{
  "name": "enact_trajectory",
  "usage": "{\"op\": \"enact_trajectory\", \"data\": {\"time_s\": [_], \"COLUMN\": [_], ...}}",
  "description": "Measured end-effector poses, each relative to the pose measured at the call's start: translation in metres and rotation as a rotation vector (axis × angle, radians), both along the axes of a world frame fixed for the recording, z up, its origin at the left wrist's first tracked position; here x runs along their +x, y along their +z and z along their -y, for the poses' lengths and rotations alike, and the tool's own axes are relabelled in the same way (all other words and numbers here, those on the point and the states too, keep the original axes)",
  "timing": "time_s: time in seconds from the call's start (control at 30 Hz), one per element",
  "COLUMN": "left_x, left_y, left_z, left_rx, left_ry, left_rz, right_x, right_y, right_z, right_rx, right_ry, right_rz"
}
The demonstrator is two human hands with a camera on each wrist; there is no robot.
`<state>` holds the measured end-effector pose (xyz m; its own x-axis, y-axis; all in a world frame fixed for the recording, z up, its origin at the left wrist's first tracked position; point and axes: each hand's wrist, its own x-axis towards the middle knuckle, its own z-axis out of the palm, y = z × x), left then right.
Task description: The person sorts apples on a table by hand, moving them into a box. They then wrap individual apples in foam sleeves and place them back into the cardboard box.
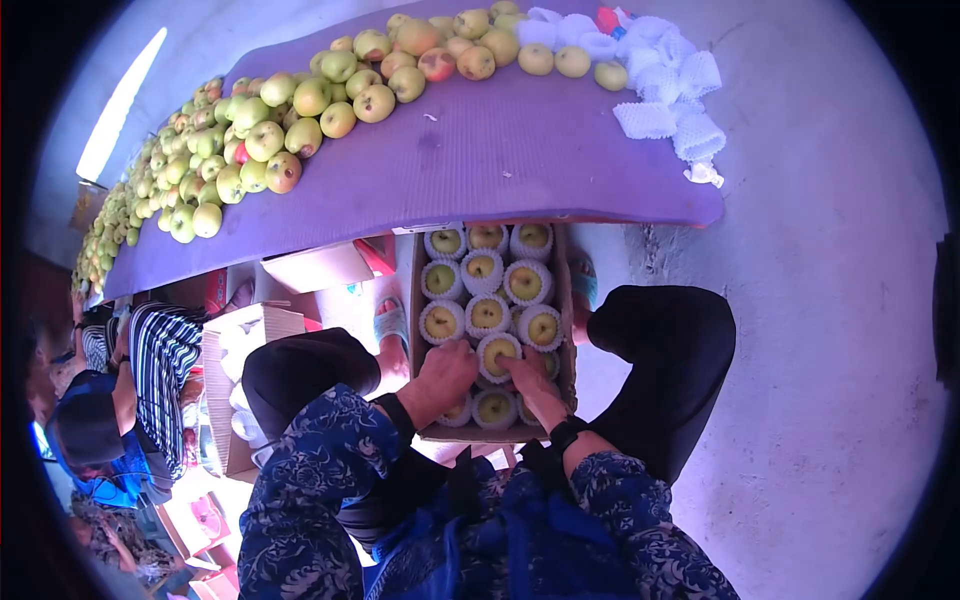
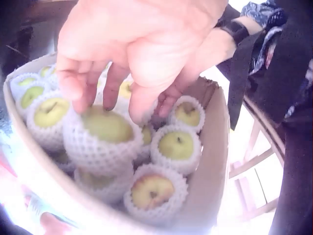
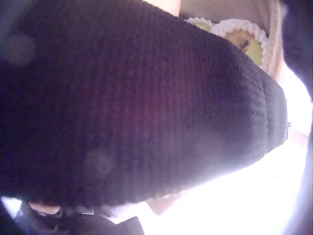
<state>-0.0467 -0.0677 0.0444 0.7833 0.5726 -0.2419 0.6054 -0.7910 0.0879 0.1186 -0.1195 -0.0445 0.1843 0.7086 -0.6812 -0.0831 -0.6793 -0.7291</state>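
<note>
A yellow-green apple [image 1: 499, 352] in a white foam net sits between my two hands, above the other netted apples. My left hand [image 1: 446, 378] pinches it from the left; the left wrist view shows the fingers and thumb of that hand [image 2: 142, 44] at the top of the netted apple [image 2: 105, 134]. From the right, my right hand [image 1: 535, 385] reaches in, its fingertips at the net's lower right edge. My left hand partly hides the right fingers in the left wrist view, so I cannot tell their grip. Netted apples fill the cardboard box [image 1: 566, 330] below.
Loose apples [image 1: 264, 141] are heaped along the purple-covered table [image 1: 450, 165] beyond the box. Foam nets [image 1: 658, 85] pile up at its right end. My knees flank the box. Another person [image 1: 110, 430] sits at left beside an open carton [image 1: 235, 400]. A dark sleeve [image 3: 137, 107] blocks most of the right wrist view.
</note>
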Motion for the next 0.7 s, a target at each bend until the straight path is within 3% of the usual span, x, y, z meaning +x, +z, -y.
{"op": "enact_trajectory", "data": {"time_s": [0.27,0.37,0.7], "left_x": [-0.024,-0.027,-0.029], "left_y": [-0.003,-0.008,-0.012], "left_z": [0.004,0.006,0.006], "left_rx": [-0.016,-0.010,-0.019], "left_ry": [0.147,0.148,0.181], "left_rz": [0.037,0.055,0.126], "right_x": [-0.001,-0.006,-0.006], "right_y": [-0.002,-0.019,-0.010], "right_z": [-0.001,0.000,-0.002], "right_rx": [-0.022,0.053,0.001], "right_ry": [-0.036,-0.048,0.007], "right_rz": [0.007,0.016,-0.044]}}
